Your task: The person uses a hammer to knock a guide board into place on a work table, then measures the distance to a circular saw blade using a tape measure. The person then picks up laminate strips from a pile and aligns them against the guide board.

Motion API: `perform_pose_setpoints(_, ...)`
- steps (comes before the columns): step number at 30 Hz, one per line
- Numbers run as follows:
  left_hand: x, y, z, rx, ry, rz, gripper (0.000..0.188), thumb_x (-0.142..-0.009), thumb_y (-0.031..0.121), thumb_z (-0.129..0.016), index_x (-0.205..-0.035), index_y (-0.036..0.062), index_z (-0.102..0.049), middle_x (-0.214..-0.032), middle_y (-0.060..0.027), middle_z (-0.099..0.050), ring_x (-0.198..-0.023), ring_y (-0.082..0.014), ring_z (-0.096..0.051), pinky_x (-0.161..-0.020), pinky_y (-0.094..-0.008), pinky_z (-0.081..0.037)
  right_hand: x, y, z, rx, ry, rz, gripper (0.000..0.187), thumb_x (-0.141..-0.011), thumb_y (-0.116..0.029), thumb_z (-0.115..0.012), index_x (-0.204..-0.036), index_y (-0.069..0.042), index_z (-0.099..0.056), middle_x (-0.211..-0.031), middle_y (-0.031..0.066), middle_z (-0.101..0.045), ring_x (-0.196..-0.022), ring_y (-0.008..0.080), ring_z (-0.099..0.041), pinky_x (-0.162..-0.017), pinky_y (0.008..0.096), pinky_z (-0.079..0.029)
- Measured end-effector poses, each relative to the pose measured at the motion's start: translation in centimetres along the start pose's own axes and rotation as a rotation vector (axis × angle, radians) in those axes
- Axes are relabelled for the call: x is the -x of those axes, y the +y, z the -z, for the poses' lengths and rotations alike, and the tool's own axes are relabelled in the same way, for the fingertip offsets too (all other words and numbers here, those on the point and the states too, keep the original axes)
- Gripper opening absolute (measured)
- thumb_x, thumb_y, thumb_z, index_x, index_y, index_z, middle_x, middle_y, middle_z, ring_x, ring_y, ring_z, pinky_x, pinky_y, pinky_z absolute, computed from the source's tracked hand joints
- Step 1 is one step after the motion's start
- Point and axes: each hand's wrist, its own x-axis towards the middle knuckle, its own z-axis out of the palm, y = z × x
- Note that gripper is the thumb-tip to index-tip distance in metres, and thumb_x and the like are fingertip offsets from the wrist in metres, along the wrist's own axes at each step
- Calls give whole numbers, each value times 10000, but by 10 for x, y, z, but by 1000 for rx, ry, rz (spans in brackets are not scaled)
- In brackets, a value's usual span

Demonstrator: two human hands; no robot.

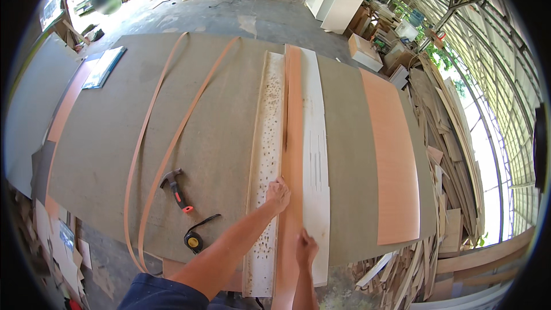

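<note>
A long orange wood-grain laminate strip point(294, 138) runs lengthwise over the worktable point(212, 80). My left hand point(279, 196) is closed at the strip's left edge, fingers curled over it. Lower down, my right hand point(307, 247) is closed at the right edge, fingertips pressed together there; part of its grip is hidden. Left of the strip lies a long white board point(267, 115) with dark speckles and a raised wooden edge. White sheet pieces point(315, 155) show along its right side.
Left of my arm lie a hammer point(177, 191), a tape measure point(193, 241) and two thin orange edging strips point(150, 112). A wide orange sheet point(393, 161) lies at the right. Scrap boards point(450, 155) pile beyond the table; a white cabinet point(336, 1) stands farther back.
</note>
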Motion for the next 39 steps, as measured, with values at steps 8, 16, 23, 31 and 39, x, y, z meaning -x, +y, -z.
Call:
perform_pose_setpoints(8, -2, -8, -16, -178, 72, -72, 224, -813, 78, -513, -941, -24, -666, -964, -176, -557, -905, -277, -578, -710, -328, -504, 19, -13, -5, 4, 136, 81, 181, -812, -54, -645, -983, -31, -703, -652, 130, -519, -558, 227, -523, -524, 327, -411)
perform_pose_setpoints(16, -5, 1, -15, 205, 180, 194, 277, -840, 119, -494, -1000, -23, -670, -1003, -191, -577, -956, -305, -591, -730, -351, -508, -100, -50, -45, 180, 224, 286, 146, -828, -119, -636, -759, 9, -648, -586, 166, -506, -566, 332, -553, -552, 429, -434)
perform_pose_setpoints(23, 3, 3, 9, -127, -30, -71, 314, -841, 83, -502, -1071, -108, -600, -1038, -221, -553, -983, -320, -594, -748, -319, -526, -36, -18, -12, 94, -5, 147, 259, -856, -123, -604, -1098, -56, -670, -698, 167, -564, -638, 316, -575, -604, 406, -466)
perform_pose_setpoints(31, 3, 0, 1, -59, -7, -22, 288, -861, 75, -494, -1076, -95, -581, -1107, -231, -489, -985, -370, -576, -739, -371, -561, 28, -5, 1, 7, 164, 152, 157, -829, -50, -623, -959, -60, -711, -614, 119, -487, -545, 236, -495, -496, 353, -394)
perform_pose_setpoints(39, -9, -5, -32, 167, 134, 94, 288, -863, 85, -491, -1082, -81, -577, -1005, -221, -560, -904, -363, -607, -709, -400, -550, -87, -49, -36, 266, 154, 278, 148, -814, -75, -582, -687, 2, -588, -680, 164, -538, -631, 326, -547, -575, 424, -417)
